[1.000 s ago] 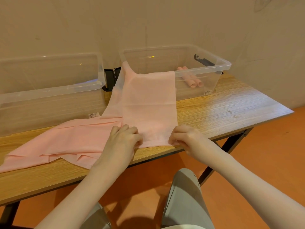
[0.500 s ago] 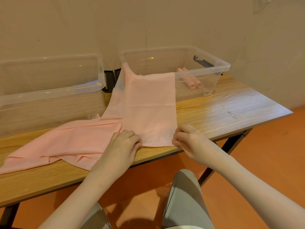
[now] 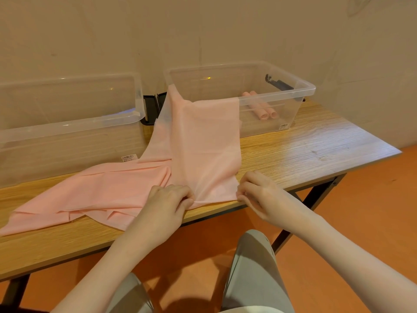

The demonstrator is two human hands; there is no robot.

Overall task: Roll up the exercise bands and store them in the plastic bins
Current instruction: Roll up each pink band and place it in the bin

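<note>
A long pink exercise band (image 3: 203, 145) hangs over the front rim of the right clear bin (image 3: 302, 91) and runs down onto the wooden table (image 3: 304, 150), with more pink band (image 3: 94, 195) spread flat to the left. My left hand (image 3: 168, 204) pinches the band's near edge at its left corner. My right hand (image 3: 259, 193) pinches the same edge at its right corner. Two rolled pink bands (image 3: 264, 110) lie inside the right bin.
A second clear bin (image 3: 67, 129) stands at the back left, touching the wall. Black lid clips (image 3: 153, 107) sit between the bins. The table's front edge runs just under my hands; my knees and the orange floor are below.
Both hands have stayed at the band's near edge; the fingers have curled tighter on it, and the edge has lifted slightly from the table.
</note>
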